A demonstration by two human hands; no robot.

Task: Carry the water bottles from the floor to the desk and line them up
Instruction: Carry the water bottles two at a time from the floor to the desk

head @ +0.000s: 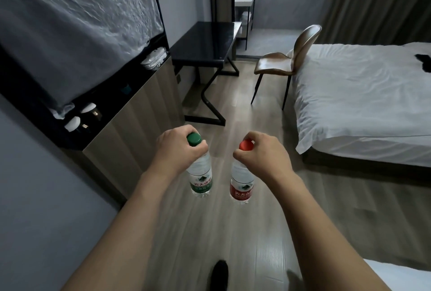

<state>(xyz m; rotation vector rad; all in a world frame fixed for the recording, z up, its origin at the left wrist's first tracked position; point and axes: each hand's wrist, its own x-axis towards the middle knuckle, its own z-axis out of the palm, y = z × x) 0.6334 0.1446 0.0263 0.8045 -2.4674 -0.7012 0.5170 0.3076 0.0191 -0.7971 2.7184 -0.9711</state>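
My left hand (176, 150) grips a clear water bottle with a green cap and green label (201, 177) by its neck. My right hand (261, 153) pinches the neck of a second clear bottle with a red cap and red label (242, 185). Both bottles hang upright in the air above the wooden floor, side by side and a little apart. The black desk (205, 45) stands further ahead against the left wall, its top bare.
A brown chair (282, 62) stands to the right of the desk. A white bed (363, 94) fills the right side. A low wooden cabinet (130, 113) runs along the left wall. Open wooden floor (233, 108) lies between me and the desk.
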